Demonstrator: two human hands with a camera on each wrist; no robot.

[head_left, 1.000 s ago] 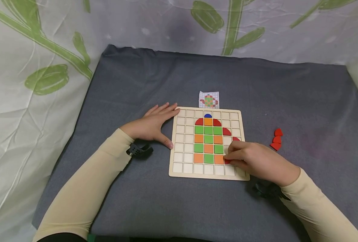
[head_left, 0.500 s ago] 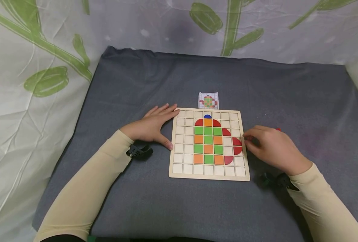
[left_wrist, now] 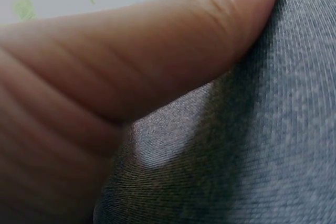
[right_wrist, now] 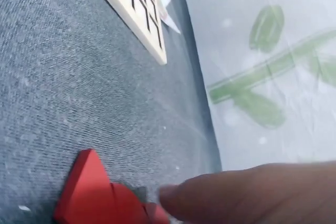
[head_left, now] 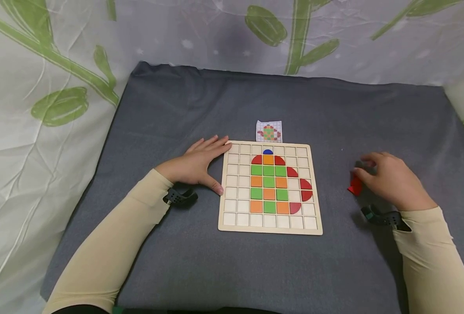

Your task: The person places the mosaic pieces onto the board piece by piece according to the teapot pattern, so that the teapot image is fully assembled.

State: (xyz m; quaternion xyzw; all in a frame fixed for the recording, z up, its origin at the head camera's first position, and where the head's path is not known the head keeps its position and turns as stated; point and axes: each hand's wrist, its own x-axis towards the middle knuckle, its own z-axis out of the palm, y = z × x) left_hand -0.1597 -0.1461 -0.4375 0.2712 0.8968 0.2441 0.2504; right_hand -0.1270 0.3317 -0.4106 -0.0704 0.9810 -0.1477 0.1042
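A wooden grid board [head_left: 270, 231] lies flat, filled in part with green and orange squares, red quarter-round pieces and a blue half-round piece [head_left: 268, 152]. My left hand [head_left: 194, 165] spreads its fingers along the board's left side, fingertips at the upper left corner and thumb on the left edge. To the right of the board, my right hand [head_left: 397, 181] is at a short row of loose red pieces [head_left: 355, 188], partly covering them. Close up in the right wrist view, a fingertip [right_wrist: 173, 195] meets the far end of these red pieces [right_wrist: 86, 198], thumb unseen.
A small printed card [head_left: 269, 131] with a coloured grid pattern lies against the board's far edge. Dark grey cloth [head_left: 200, 266] covers the table. Behind and to the left hang pale curtains [head_left: 216, 35] with green leaf prints.
My right hand has left the red quarter-round piece at the board's lower right and moved right to the loose red pieces. My left hand has stayed on the board's edge.
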